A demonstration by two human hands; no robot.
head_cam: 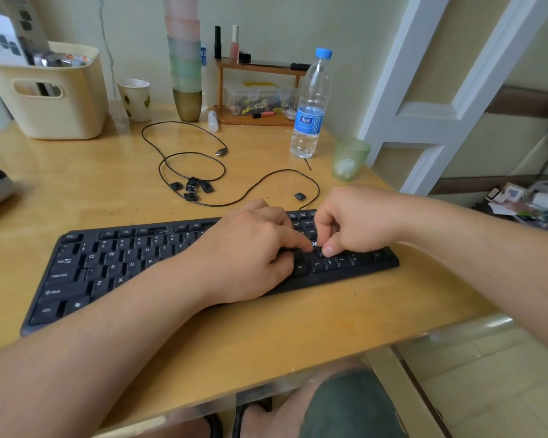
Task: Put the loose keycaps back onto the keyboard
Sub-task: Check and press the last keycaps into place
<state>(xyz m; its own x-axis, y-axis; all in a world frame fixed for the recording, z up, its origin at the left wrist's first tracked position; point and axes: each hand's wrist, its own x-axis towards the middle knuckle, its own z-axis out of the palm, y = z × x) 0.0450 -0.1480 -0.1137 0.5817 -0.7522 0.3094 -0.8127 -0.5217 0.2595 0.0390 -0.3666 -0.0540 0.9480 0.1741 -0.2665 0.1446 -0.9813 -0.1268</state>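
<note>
**A:** On the counter, far left to right: cream basket, paper cup, stack of tinted cups, small wooden shelf, water bottle, green glass. Where's the keyboard?

**B:** Front of the counter, black keyboard, angled slightly, left end nearer the edge. A few empty slots show in the left half, e.g. in the function row and beside Caps Lock.

**A:** Loose keycaps?

**B:** Cluster of keycaps behind the keyboard, lying inside the loops of the black cable. One single keycap sits apart to the right, just behind the keyboard's top edge, near the cable.

**A:** Hands?

**B:** Left hand lies over the middle-right of the keyboard, fingers curled, index finger stretched right toward the area above the arrow keys. Right hand is loosely fisted above the same area, thumb and fingertips pinched down onto the keys above the arrow cluster.

**A:** Either one holding a keycap?

**B:** Cannot tell. The pinch point is black on black and mostly covered by fingers. Left hand shows nothing in its grip; the right may be pressing something, not resolvable.

**A:** Contact?

**B:** Left index tip and right fingertips nearly meet at that spot.
</note>
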